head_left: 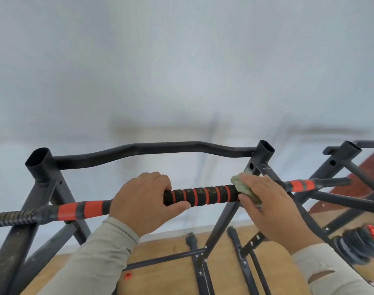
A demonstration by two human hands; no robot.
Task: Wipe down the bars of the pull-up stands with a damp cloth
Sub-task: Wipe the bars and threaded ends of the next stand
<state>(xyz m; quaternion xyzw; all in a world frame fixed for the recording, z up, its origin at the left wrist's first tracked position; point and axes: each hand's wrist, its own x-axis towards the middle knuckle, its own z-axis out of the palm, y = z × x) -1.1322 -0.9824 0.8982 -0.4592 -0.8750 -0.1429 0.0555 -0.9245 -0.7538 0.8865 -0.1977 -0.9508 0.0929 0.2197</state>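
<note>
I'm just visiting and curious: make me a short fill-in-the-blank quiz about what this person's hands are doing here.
1. The right hand holds a pale green ____ against the bar.
2. The left hand grips the bar with ____ in it besides.
3. The bar's padded grip is black with ____ rings.
4. Behind it runs a wavy, all-____ bar.

Missing words: cloth; nothing; orange; black

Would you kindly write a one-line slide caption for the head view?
Left hand grips the striped foam bar while the right hand wraps a green cloth around it.
</note>
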